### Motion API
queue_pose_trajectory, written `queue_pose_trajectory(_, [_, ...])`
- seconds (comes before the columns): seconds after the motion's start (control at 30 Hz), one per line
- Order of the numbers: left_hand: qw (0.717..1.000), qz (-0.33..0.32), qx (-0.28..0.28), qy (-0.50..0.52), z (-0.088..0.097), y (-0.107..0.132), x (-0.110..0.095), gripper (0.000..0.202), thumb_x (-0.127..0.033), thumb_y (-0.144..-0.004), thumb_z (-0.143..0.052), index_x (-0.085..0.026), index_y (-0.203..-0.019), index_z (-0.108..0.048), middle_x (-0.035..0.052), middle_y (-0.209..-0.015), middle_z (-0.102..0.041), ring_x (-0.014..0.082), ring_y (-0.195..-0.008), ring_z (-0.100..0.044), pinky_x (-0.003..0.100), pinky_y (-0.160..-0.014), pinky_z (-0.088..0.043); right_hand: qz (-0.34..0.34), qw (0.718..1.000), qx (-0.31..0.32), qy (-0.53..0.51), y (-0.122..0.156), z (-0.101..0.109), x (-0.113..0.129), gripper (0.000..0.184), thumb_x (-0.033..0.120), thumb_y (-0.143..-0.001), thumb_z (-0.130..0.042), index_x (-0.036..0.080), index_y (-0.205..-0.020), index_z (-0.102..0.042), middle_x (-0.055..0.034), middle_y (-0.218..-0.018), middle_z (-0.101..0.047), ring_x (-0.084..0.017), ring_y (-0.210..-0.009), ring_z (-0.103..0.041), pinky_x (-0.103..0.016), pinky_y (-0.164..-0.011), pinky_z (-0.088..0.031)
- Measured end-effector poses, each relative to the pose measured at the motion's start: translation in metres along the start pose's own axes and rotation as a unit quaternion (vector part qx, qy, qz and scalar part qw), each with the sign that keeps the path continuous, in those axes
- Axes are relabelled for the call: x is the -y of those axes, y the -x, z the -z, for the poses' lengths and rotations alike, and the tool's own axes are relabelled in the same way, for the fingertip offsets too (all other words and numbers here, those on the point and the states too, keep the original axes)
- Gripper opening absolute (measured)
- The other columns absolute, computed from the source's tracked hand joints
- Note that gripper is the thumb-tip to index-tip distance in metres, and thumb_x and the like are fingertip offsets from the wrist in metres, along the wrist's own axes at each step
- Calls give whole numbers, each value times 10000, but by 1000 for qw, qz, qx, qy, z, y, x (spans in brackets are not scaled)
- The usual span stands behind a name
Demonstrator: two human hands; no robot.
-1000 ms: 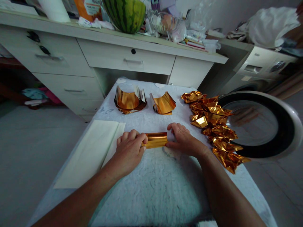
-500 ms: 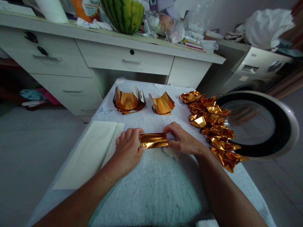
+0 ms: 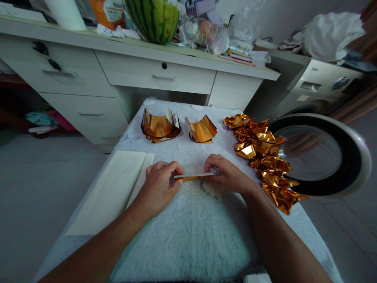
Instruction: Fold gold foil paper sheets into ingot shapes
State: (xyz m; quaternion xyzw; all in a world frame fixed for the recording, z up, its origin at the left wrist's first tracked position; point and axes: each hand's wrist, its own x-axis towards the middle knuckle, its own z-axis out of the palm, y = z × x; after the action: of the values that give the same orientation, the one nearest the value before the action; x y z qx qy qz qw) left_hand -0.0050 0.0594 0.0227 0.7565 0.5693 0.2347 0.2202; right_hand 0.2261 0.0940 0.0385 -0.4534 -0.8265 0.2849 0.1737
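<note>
Between my hands is a small sheet of gold foil paper (image 3: 193,178), folded, with its whitish back facing up and a thin gold strip along the near edge. My left hand (image 3: 161,179) pinches its left end between thumb and fingers. At the right end my right hand (image 3: 222,173) grips it the same way. Beyond them lie a larger stack of curved gold foil sheets (image 3: 159,125) and a smaller curved stack (image 3: 202,129). A row of folded gold foil pieces (image 3: 262,153) runs down the table's right side.
A pale folded paper sheet (image 3: 106,188) lies on the cloth-covered table (image 3: 188,239), left of my left hand. Close by on the right stands an open washing machine door (image 3: 357,157). A white cabinet (image 3: 165,72) with a cut watermelon (image 3: 153,19) on top stands behind the table.
The foil paper between my hands has turned from its shiny gold face to its whitish back, leaving a thin gold strip visible. My hands stay in nearly the same place.
</note>
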Motion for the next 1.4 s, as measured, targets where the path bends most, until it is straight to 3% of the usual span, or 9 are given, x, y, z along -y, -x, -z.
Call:
queue_pose_trajectory(0.17, [993, 20, -31, 109, 5, 0, 0, 59, -248, -849, -549, -220, -891, -578, -10, -873, -647, 176, -773, -592, 326, -722, -440, -18, 980, -44, -193, 0, -1, 1, 80, 206, -791, -643, 189, -798, -566, 29, -754, -535, -130, -736, -483, -254, -698, -371])
queue_pose_trajectory(0.3, [979, 43, -58, 189, 2, 1, 5, 131, -315, -878, -561, -223, -970, -563, -4, -920, -631, 179, -832, -621, 291, -673, -459, -42, 954, -55, -292, -1, -6, 2, 163, 320, -800, -676, 188, -792, -580, 20, -729, -544, -129, -694, -489, -256, -660, -374])
queue_pose_trajectory(0.43, [965, 29, -199, 167, 1, 2, 5, 276, -263, -860, -599, -218, -1119, -515, 18, -1004, -609, 200, -985, -611, 353, -866, -481, -72, 932, -94, -344, -4, -12, 2, 227, 361, -755, -710, 197, -772, -554, 17, -713, -544, -134, -671, -488, -250, -611, -372])
queue_pose_trajectory(0.53, [955, -27, -282, 89, 2, 5, 0, 245, -216, -849, -612, -201, -1080, -530, 40, -1049, -590, 211, -1044, -575, 381, -943, -461, -85, 918, -143, -360, -6, -17, 2, 240, 361, -746, -708, 204, -762, -528, 27, -699, -517, -129, -660, -473, -244, -597, -366])
queue_pose_trajectory(0.6, [962, -87, -246, 79, 2, 7, -4, 150, -189, -879, -573, -200, -1028, -559, 35, -1023, -593, 193, -997, -579, 348, -892, -485, -79, 915, -165, -360, -7, -22, 1, 221, 354, -761, -688, 203, -774, -527, 29, -698, -512, -126, -654, -470, -246, -604, -369])
queue_pose_trajectory(0.7, [976, -138, -130, 110, 0, 9, -9, 151, -176, -920, -521, -203, -1049, -596, 32, -1032, -616, 168, -948, -591, 312, -842, -502, -51, 919, -201, -335, -8, -28, 5, 163, 319, -784, -659, 200, -794, -548, 30, -703, -516, -124, -660, -467, -253, -627, -374])
queue_pose_trajectory(0.9, [977, -75, -36, 195, -7, 8, -12, 326, -208, -920, -544, -220, -1245, -568, 52, -1191, -616, 180, -1041, -599, 310, -857, -514, 9, 944, -252, -214, -7, -38, 24, 29, 193, -805, -602, 199, -825, -622, 14, -737, -569, -139, -722, -510, -275, -702, -404])
queue_pose_trajectory(1.17, [958, -3, -22, 285, -7, 4, -12, 275, -237, -863, -618, -222, -1138, -627, 31, -1066, -678, 181, -916, -639, 309, -806, -513, 69, 962, -237, -120, -7, -48, 26, 186, 166, -840, -638, 209, -1018, -670, -11, -808, -559, -175, -815, -534, -316, -746, -423])
queue_pose_trajectory(1.4, [946, 78, -61, 309, -10, 1, -6, 315, -390, -836, -656, -184, -1074, -664, 39, -926, -708, 208, -841, -663, 338, -766, -521, 98, 975, -182, -77, -4, -49, 33, 419, 118, -825, -556, 222, -1228, -601, -37, -899, -530, -196, -879, -516, -357, -781, -442])
